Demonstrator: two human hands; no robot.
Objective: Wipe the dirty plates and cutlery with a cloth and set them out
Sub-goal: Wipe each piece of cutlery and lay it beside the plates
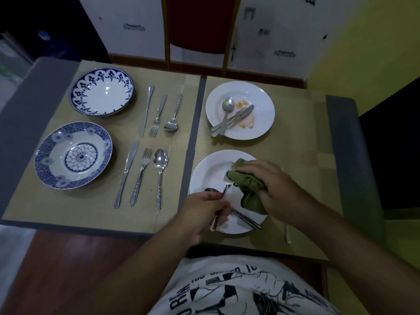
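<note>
The person's right hand (272,185) clutches a bunched green cloth (245,180) and presses it onto the near white plate (211,171), on the right placemat (302,137) at the worktop's (341,133) front edge. The left hand (204,212) is curled round some cutlery handles (246,220) held over the same plate. Behind it, the far white plate (261,96) carries orange smears (242,103), a spoon (228,105) and a knife (244,113). On the left placemat (68,208) sit two blue-patterned plates, one far (102,92) and one near (72,155), each with a knife, fork and spoon laid just beside it.
</note>
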